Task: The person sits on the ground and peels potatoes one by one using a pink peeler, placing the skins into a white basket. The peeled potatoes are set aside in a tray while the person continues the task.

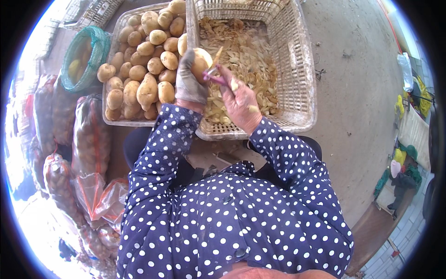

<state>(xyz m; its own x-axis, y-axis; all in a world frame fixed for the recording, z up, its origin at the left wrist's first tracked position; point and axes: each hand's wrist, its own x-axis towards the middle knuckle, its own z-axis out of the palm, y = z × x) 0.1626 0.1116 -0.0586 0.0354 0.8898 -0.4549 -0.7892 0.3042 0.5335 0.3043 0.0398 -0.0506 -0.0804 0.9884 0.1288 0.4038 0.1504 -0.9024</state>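
My left hand, in a grey work glove, grips a partly peeled potato over the left side of a plastic crate. A pale strip of bared flesh shows along its upper edge. Bare, with scraps of peel stuck to it, my right hand holds a purple-handled peeler against the potato's right side. A curl of peel stands up from the blade. Beneath both hands, the white lattice crate holds a thick layer of potato peelings. Unpeeled potatoes are heaped in a container close to my left hand.
A green mesh-wrapped bucket with potatoes inside stands at the left. Below it are several filled mesh sacks. Another crate is at the upper left. Bags and cloths lie along the right wall.
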